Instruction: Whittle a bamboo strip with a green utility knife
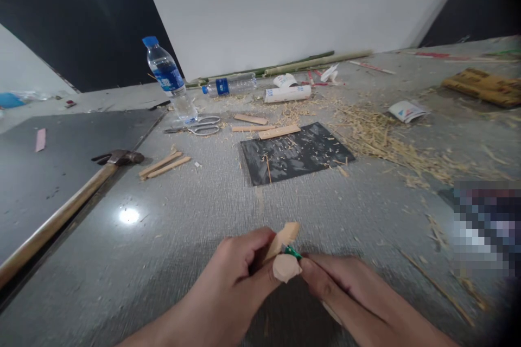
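Observation:
Near the bottom centre, my left hand [240, 271] is closed around a strip of light wood [288, 233] that sticks out past the fingers. At that thumb's tip is a pale, round-faced piece [286, 268], which looks like wood or a wrapped tip. My right hand [342, 282] is closed on a small green tool [292, 252], its end touching the wood beside the left thumb. Most of the tool is hidden by the fingers.
A dark mat [297, 157] with shavings lies ahead. Scissors [203, 127], an upright bottle [169, 81] and wood strips [165, 164] are to the left, beyond a long-handled hammer [73, 200]. Straw-like shavings [378, 130] spread at right.

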Tool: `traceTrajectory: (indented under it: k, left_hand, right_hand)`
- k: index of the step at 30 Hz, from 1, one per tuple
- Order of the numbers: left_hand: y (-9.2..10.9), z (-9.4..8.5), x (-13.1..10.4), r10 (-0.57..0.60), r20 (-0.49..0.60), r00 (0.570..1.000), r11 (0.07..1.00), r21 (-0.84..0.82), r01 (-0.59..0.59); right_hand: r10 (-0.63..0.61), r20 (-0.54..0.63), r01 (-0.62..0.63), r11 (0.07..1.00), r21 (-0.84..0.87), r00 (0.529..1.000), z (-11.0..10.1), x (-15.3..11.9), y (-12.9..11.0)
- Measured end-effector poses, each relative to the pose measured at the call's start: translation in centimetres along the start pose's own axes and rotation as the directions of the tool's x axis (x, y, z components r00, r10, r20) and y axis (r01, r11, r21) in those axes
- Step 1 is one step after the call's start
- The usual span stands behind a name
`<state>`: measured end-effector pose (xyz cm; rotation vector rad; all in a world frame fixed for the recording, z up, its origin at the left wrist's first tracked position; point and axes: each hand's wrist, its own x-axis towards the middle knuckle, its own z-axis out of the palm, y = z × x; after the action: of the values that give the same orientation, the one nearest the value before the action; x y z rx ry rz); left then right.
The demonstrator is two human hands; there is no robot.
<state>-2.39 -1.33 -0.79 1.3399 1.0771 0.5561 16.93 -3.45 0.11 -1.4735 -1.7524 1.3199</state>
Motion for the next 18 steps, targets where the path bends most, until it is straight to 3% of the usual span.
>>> traceTrajectory:
  k: [4, 8, 11, 18]
  left_hand:
    - [0.0, 0.0, 0.2, -0.031, -0.004, 1.000, 0.998, 0.049, 0.031]
    - [0.7, 0.0, -0.1, -0.043, -0.001, 0.999, 0.993, 0.113, 0.043]
    - [1.1, -0.2, -0.2, -0.026, 0.020, 0.999, 0.993, 0.114, 0.024]
    - [0.5, -0.2, -0.1, 0.013, 0.004, 1.000, 0.998, 0.066, -0.013]
  right_hand:
    - [0.001, -0.015, -0.001, 1.000, 0.020, 1.000, 0.0, 0.1, 0.0]
    - [0.004, 0.058, -0.009, 0.997, 0.080, 0.998, -0.4, 0.4, -0.8]
    - [0.007, 0.105, -0.020, 0.993, 0.120, 0.994, -0.7, 0.4, -1.0]
    - [0.098, 0.095, -0.105, 0.992, 0.075, 0.991, -0.9, 0.2, -0.2]
